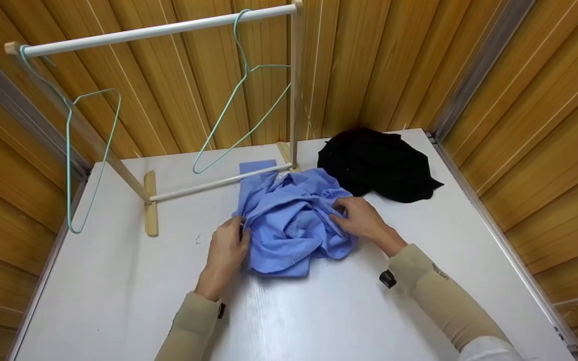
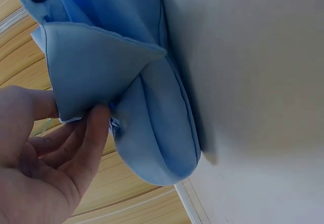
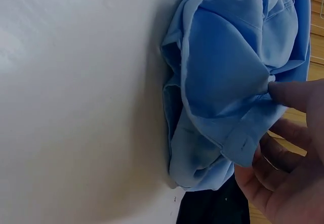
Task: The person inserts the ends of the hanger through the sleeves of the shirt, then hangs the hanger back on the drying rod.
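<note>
A crumpled blue shirt (image 1: pixel 289 220) lies on the white table, one end reaching back under the rack's lower bar. At its left edge my left hand (image 1: pixel 226 250) pinches the cloth; in the left wrist view the thumb and fingers of that hand (image 2: pixel 55 158) hold a folded corner of the shirt (image 2: pixel 96 67), near a dark button. On the right side my right hand (image 1: pixel 364 220) grips another part. The right wrist view shows this hand (image 3: pixel 288 153) pinching an edge of the shirt (image 3: pixel 223 67) with a buttonhole.
A rack with a white top bar (image 1: pixel 158 32) stands at the back left, carrying a green hanger (image 1: pixel 68 165) on the left and another hanger (image 1: pixel 224 110) on the right. Black cloth (image 1: pixel 379 165) lies at the back right. Wood-patterned walls (image 1: pixel 369 65) border the table (image 1: pixel 118 301).
</note>
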Tool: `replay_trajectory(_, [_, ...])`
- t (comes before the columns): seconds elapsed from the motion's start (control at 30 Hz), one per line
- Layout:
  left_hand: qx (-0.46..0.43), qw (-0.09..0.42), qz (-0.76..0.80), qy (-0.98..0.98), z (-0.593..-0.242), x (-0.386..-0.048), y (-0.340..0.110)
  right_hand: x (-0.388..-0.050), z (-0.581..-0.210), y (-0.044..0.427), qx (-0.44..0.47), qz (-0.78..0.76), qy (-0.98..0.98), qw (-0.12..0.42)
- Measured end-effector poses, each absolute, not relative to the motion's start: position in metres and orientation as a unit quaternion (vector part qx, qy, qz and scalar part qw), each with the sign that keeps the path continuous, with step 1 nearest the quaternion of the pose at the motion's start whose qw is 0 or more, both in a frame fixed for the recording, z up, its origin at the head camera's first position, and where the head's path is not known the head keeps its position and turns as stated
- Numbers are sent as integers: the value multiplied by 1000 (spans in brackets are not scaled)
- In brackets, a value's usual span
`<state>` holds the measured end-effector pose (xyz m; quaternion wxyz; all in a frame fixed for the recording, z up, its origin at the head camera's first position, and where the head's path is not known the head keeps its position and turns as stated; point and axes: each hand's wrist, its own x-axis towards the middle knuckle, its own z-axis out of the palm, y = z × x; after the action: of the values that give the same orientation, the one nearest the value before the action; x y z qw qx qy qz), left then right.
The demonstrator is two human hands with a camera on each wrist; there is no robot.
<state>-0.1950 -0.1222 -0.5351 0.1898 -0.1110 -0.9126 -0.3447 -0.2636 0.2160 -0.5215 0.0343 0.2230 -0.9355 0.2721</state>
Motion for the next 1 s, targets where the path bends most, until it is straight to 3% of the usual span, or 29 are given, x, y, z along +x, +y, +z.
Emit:
replay_trajectory(0.17, [-118,223,-370,-894,-531,-197,-122,-262,-514,216,195,274,-942,10])
replay_trajectory(0.4, [-104,245,-393,-880,-526,-201,-123,-262,-501,214,201,304,-930,49])
replay_trajectory(1.0, [-132,128,-386,-904,-531,-188,-132,-260,-485,213,133,360,-920,78])
